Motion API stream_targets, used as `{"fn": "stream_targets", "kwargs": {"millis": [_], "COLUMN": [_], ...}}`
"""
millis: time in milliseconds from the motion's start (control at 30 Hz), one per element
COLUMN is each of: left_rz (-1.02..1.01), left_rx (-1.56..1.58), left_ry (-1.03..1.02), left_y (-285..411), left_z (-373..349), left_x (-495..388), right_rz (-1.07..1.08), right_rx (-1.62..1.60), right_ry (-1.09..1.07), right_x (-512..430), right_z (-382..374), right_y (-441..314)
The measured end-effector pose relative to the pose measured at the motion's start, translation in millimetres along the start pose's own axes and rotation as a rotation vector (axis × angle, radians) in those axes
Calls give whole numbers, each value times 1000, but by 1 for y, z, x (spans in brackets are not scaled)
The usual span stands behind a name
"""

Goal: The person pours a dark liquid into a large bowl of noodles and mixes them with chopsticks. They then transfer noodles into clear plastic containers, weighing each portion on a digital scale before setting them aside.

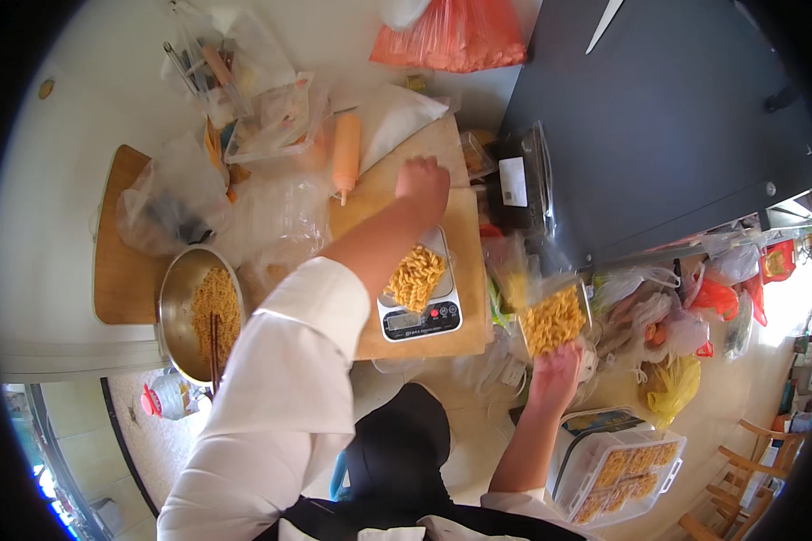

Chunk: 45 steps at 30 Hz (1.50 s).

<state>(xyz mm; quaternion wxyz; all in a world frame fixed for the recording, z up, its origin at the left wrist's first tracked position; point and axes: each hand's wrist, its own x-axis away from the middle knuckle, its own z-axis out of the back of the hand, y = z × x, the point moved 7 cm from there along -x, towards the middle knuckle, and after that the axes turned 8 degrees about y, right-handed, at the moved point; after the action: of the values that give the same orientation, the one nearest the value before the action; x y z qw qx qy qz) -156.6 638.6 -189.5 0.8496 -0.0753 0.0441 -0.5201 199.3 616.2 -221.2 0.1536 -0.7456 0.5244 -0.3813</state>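
My left hand [425, 181] is over the far part of a wooden board [372, 346], its fingers curled down; what lies under them is hidden. Below that forearm a white digital kitchen scale [450, 291] carries a heap of golden spiral pasta-like pieces [417, 278]. Off the board's right side, my right hand [556, 372] grips the near end of a small clear plastic box [528, 331], filled with similar golden pieces [555, 319]. A steel bowl [169, 318] at the left contains finer golden bits [215, 304] and dark chopsticks [214, 348].
An orange squeeze bottle [346, 152] lies near the board's far left. Stacked clear plastic containers [281, 209] stand beside it. A dark cabinet [656, 128] borders the right. Bagged goods [656, 318] and a lidded clear bin [629, 473] of packed pieces are on the floor.
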Motion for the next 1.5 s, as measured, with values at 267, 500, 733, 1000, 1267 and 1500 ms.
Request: {"fn": "stream_targets", "kwargs": {"millis": [267, 500, 733, 1000, 1267, 1500], "left_rz": [437, 609, 901, 1191, 1200, 1243], "left_rx": [313, 143, 430, 350, 963, 1230], "left_ry": [491, 670, 743, 907, 1275, 1359], "left_y": [-124, -203, -237, -256, -265, -270], "left_z": [170, 216, 239, 220, 178, 127], "left_x": [157, 368, 520, 625, 677, 691], "right_rz": [-50, -201, -279, 243, 840, 1038], "right_rx": [14, 140, 434, 1114, 1092, 1142], "right_ry": [-267, -396, -311, -497, -1968, -2111], "right_x": [-41, -115, -161, -164, 263, 374], "right_z": [-100, -196, -203, -212, -230, -215], "right_y": [40, 152, 222, 172, 211, 315]}}
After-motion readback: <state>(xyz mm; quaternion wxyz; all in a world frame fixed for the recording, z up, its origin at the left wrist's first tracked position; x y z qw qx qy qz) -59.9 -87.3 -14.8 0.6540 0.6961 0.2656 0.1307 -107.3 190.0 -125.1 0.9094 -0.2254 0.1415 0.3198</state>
